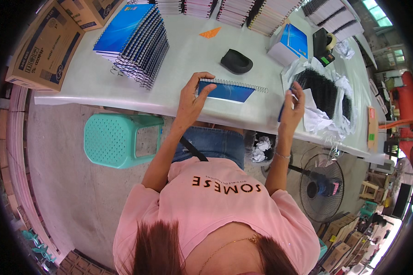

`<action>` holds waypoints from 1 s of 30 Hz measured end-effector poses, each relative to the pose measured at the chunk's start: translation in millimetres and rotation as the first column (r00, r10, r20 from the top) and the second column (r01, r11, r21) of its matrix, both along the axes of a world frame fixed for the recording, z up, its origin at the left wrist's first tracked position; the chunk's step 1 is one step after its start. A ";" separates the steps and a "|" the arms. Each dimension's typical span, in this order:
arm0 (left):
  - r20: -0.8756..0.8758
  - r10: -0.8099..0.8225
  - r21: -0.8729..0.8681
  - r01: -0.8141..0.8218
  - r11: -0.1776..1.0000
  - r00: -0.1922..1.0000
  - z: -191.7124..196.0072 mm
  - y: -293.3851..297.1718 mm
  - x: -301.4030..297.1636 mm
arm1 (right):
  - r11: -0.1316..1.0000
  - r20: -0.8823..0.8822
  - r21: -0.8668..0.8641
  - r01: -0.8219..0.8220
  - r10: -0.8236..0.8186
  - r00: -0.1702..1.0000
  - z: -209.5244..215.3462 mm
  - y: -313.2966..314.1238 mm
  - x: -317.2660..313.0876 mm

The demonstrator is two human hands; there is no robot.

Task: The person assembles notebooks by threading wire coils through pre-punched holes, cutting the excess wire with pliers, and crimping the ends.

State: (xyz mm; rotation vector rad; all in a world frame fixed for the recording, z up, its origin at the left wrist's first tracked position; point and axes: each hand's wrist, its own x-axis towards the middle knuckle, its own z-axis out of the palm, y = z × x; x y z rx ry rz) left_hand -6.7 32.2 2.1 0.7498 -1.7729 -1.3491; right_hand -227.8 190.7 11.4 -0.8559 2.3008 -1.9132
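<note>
**Left hand on blue notebook, right hand gripping small blue piece at table edge**

Left hand [192, 98] reaches forward from a bent forearm, fingers curled over the near left corner of a blue-covered spiral-bound notebook [227, 90], thumb on the cover; it grasps the notebook. The notebook lies flat on the white table [101, 78], near its front edge, wire spine facing away from the person.

Right hand [293, 104] is raised off to the right, wrist bent, fingers pinched closed around a small dark-blue object [281, 111]; what it is cannot be told. A thin bracelet [282, 156] sits on that forearm. The hand hovers just beside a bundle of black wire binding coils [323, 91] lying on crumpled white plastic wrap [319, 120].

Further out on the table: a black curved plastic tool [236, 61] behind the notebook, a tall slanted stack of blue spiral notebooks [135, 39] at the left, rows of stacked notebook blocks [236, 11] along the far edge, a small orange paper scrap [210, 32], a blue-and-white box [289, 43] and a black tape dispenser [325, 43] at the right.

Brown cardboard cartons [43, 48] stand left of the table. A teal perforated plastic stool [119, 140] stands on the grey concrete floor [69, 192] under the table edge; a black floor fan [321, 188] stands at the right. The person wears a pink shirt [215, 201].
</note>
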 end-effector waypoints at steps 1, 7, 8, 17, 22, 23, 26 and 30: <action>-0.025 -0.009 0.019 0.009 1.000 1.000 -1.9 -0.1 0.0 | 0.991 0.155 -0.130 0.014 0.007 0.988 5.9 2.2 1.5; -0.070 -0.053 0.125 0.062 0.990 0.996 -5.6 -1.9 -0.2 | 0.940 0.131 -0.181 -0.288 0.314 0.941 48.6 -8.0 76.6; -0.004 -0.058 0.171 0.058 0.984 0.998 -1.7 -2.0 3.6 | 0.927 -0.009 -0.121 -0.356 0.357 0.934 50.8 -14.9 92.3; -0.081 -0.088 0.173 0.101 0.980 0.993 12.8 5.8 7.3 | 0.891 -0.404 0.142 -0.432 0.450 0.796 23.6 -41.5 140.2; -0.035 -0.076 0.158 0.080 0.984 0.997 14.5 7.1 11.9 | 0.898 -0.417 0.125 -0.422 0.433 0.799 22.3 -42.2 146.6; -0.051 -0.067 0.152 0.074 0.986 0.996 14.0 8.2 12.3 | 0.901 -0.412 0.124 -0.415 0.427 0.805 22.6 -40.8 148.2; -0.068 -0.049 0.121 0.057 0.991 0.996 14.8 10.3 13.6 | 0.900 -0.412 0.135 -0.415 0.431 0.802 21.8 -39.6 149.2; -0.071 -0.039 0.095 0.045 0.994 0.997 19.1 13.4 15.0 | 0.896 -0.409 0.141 -0.421 0.440 0.799 22.6 -37.7 149.7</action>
